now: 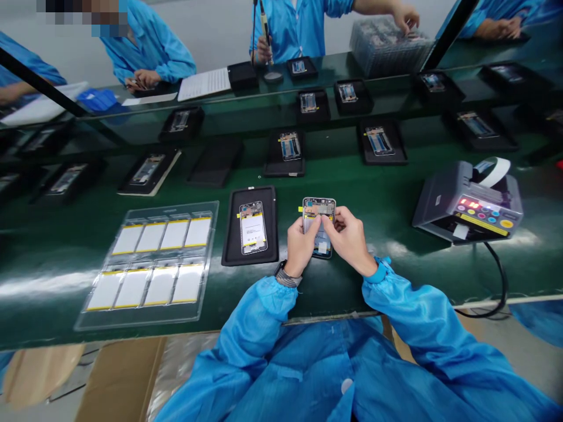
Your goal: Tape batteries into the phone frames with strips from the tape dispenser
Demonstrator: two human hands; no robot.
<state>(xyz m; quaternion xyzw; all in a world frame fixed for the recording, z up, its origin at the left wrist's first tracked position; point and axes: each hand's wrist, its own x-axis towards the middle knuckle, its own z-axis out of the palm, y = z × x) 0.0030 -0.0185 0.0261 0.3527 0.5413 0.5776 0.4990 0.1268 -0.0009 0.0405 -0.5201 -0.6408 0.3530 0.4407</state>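
An open-backed phone [319,205] lies in front of me near the table's edge, its circuit board showing at the top and a small yellow tab at its upper left. My left hand [301,245] grips its left side and my right hand [350,239] its right side. Both thumbs press close together on the white battery [311,228], which they partly cover. Left of my hands, a second open phone [254,227] with a white battery rests on a black foam tray [229,246]. Farther left, a clear plastic tray [152,316] holds several white batteries with yellow edges.
A tape dispenser [468,202] with a lit display stands at the right, its black cable [501,281] hanging over the edge. Several black trays with open phones [379,141] line the green table [343,176]. Across it, co-workers in blue sit; one holds a screwdriver [264,26].
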